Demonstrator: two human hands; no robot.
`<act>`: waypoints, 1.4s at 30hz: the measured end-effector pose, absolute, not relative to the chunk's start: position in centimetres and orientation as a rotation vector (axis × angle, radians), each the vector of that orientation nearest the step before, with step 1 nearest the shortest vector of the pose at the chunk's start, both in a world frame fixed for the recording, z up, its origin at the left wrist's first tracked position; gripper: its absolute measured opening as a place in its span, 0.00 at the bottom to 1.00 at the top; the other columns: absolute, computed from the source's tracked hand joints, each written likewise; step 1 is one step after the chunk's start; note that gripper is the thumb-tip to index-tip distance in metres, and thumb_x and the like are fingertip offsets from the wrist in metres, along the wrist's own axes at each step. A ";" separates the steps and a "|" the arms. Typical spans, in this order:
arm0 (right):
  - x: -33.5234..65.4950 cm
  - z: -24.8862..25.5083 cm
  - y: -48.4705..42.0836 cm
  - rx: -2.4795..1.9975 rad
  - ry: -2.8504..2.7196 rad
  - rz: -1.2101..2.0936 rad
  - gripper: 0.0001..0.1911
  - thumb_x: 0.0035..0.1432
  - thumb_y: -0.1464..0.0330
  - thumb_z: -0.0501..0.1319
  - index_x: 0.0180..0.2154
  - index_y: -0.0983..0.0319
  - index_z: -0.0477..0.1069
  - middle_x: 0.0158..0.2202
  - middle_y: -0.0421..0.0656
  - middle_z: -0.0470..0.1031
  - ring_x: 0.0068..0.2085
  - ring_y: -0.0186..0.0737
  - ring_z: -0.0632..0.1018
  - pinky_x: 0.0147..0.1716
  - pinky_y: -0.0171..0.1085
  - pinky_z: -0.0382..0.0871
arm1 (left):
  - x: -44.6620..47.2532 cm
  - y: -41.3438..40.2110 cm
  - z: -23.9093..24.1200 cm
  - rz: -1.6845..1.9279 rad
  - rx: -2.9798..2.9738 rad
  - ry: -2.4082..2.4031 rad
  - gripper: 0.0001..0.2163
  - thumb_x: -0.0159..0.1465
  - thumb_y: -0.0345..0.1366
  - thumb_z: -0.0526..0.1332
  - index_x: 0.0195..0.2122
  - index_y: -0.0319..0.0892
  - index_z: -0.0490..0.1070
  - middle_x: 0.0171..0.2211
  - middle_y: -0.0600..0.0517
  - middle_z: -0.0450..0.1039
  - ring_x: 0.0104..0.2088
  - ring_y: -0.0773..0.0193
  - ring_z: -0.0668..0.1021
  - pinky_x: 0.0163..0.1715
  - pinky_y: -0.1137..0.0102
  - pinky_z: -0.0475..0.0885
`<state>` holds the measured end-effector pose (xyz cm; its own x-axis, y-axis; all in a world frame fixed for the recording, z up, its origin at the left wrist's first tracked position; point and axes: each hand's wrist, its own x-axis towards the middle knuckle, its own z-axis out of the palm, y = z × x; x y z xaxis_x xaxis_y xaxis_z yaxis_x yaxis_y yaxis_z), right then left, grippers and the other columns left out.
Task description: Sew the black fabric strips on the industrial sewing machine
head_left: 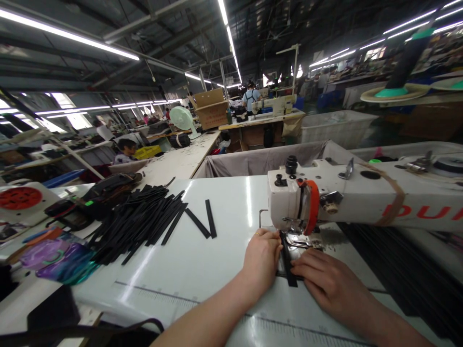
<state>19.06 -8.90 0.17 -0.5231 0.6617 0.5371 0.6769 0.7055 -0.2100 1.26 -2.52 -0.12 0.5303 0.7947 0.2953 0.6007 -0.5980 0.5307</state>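
A short black strip [289,270] lies at the front of the white sewing machine [347,197], its far end by the presser foot. My left hand [263,255] is closed at the strip's left side, its fingertips near the needle area. From the right, my right hand [325,274] holds the strip's edge with fingers bunched together. Two loose black strips [210,219] rest on the pale table [195,270], left of my hands. Farther left is a large heap of similar strips [144,221]. The needle itself is hard to make out.
Long black strips [390,270] lie right of my hand, under the machine arm. A purple and teal bag [58,258] sits at the left edge. Behind the table are a cloth-lined bin [253,161], a fan [183,118], a carton [211,111] and other people at work.
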 end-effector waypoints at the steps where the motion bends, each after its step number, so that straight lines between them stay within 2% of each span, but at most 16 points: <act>1: 19.1 0.1 -8.9 -1.017 -2.319 -0.019 0.14 0.60 0.78 0.53 0.37 0.58 0.75 0.34 0.41 0.77 0.38 0.37 0.76 0.42 0.36 0.72 | 1.2 -2.5 -0.1 0.724 2.413 1.155 0.10 0.64 0.24 0.57 0.29 0.40 0.74 0.36 0.50 0.77 0.39 0.60 0.73 0.46 0.64 0.69; 8: 19.6 -0.6 -8.0 -1.067 -2.300 -0.220 0.16 0.60 0.78 0.51 0.42 0.59 0.74 0.39 0.42 0.78 0.42 0.38 0.76 0.46 0.39 0.72 | 1.2 -2.5 -0.1 0.717 2.432 1.111 0.12 0.65 0.24 0.55 0.30 0.42 0.75 0.36 0.49 0.76 0.40 0.59 0.74 0.47 0.63 0.70; 12: 19.3 -0.6 -7.6 -1.144 -2.302 -0.288 0.18 0.58 0.78 0.51 0.44 0.60 0.73 0.42 0.44 0.77 0.41 0.39 0.77 0.41 0.39 0.74 | 1.2 -2.5 -0.2 0.719 2.428 1.099 0.12 0.65 0.25 0.56 0.29 0.42 0.76 0.38 0.47 0.77 0.42 0.58 0.74 0.47 0.63 0.70; 17: 19.1 -0.8 -7.3 -1.209 -2.307 -0.390 0.18 0.57 0.79 0.50 0.45 0.61 0.72 0.41 0.45 0.78 0.38 0.41 0.77 0.36 0.40 0.74 | 0.8 -2.6 0.0 0.706 2.422 1.108 0.10 0.64 0.26 0.58 0.31 0.42 0.78 0.36 0.47 0.76 0.39 0.58 0.74 0.44 0.63 0.71; 24: 19.2 -0.8 -7.4 -1.200 -2.301 -0.402 0.19 0.57 0.78 0.50 0.45 0.61 0.72 0.41 0.45 0.78 0.39 0.41 0.77 0.38 0.40 0.73 | 1.0 -2.6 -0.1 0.653 2.440 1.168 0.10 0.65 0.27 0.58 0.30 0.41 0.77 0.32 0.49 0.75 0.36 0.59 0.72 0.39 0.66 0.69; 35: 19.1 -1.4 -7.4 -1.230 -2.303 -0.446 0.19 0.56 0.79 0.51 0.47 0.62 0.70 0.41 0.46 0.77 0.38 0.43 0.77 0.37 0.43 0.74 | 1.1 -3.0 1.1 0.636 2.479 1.177 0.10 0.65 0.26 0.57 0.31 0.40 0.76 0.33 0.48 0.74 0.38 0.59 0.73 0.41 0.65 0.70; 42: 19.0 -0.8 -7.7 -1.214 -2.277 -0.402 0.22 0.52 0.82 0.51 0.45 0.59 0.71 0.40 0.44 0.77 0.38 0.42 0.78 0.37 0.39 0.75 | 0.9 -2.9 0.4 0.662 2.439 1.108 0.10 0.62 0.25 0.58 0.27 0.41 0.75 0.33 0.50 0.73 0.38 0.59 0.72 0.41 0.67 0.69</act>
<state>18.96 -7.65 -0.80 -0.4602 0.6771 0.5743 0.8328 0.5533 0.0149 0.90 -2.88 0.43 0.5782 0.7737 0.2591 0.5948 -0.6171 0.5152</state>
